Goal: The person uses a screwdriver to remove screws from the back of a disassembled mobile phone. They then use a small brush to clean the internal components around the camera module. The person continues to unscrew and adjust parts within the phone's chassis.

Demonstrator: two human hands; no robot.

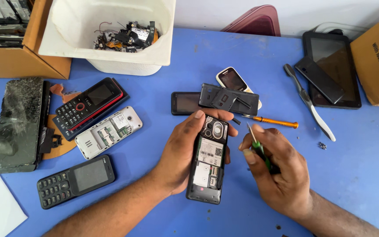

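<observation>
Fingers of the left hand [185, 151] are wrapped around an opened black phone [208, 160], held back-up just above the blue table [356, 162], while a green-handled screwdriver [259, 151] is pinched in the right hand [277, 175], tip raised beside it.

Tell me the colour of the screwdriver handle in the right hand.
Green, with black; the screwdriver in the right hand shows in the head view.
</observation>
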